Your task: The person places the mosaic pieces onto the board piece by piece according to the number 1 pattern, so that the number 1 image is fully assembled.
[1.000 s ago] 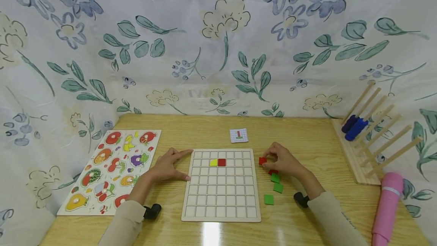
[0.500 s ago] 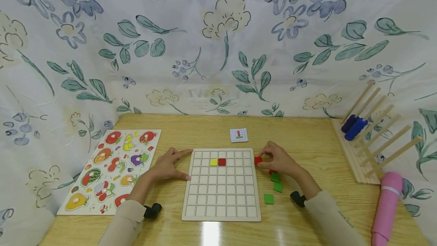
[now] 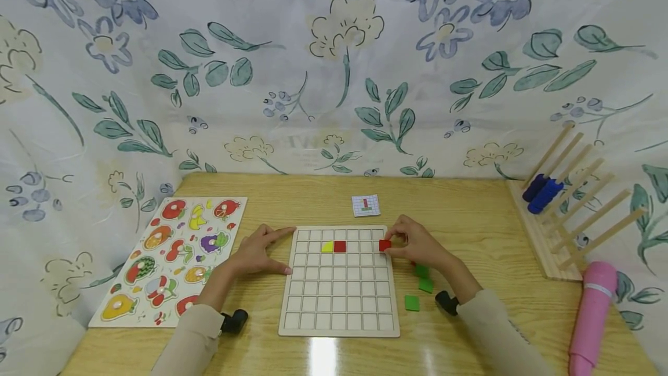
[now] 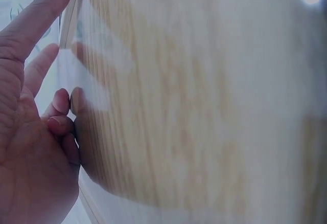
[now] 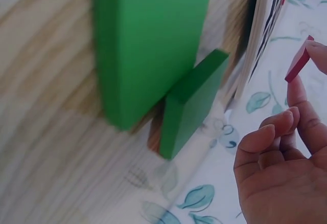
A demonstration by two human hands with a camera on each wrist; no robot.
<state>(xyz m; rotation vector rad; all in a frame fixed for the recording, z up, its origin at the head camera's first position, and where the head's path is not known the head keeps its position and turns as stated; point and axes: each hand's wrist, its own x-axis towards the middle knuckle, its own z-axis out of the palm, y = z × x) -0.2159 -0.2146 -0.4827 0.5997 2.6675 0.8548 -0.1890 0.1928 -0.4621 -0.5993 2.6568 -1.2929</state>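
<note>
A pale wooden grid board lies on the table. In one of its upper rows a yellow piece sits beside a dark red square tile. My left hand rests at the board's left side, thumb and index finger spread and touching its edge; the left wrist view shows the other fingers bent against the tabletop. Between thumb and index finger, my right hand pinches a red square tile, held over the board's right edge. In the right wrist view this red tile is tilted, raised off the surface.
Green square tiles lie right of the board, with red partly hidden by the hand. Behind the board is a small pattern card. A fruit puzzle lies left; a peg rack and pink microphone-shaped object stand right.
My right hand has carried the red tile leftward from the loose tiles to over the board's right edge. My left hand has stayed at the board's left side.
</note>
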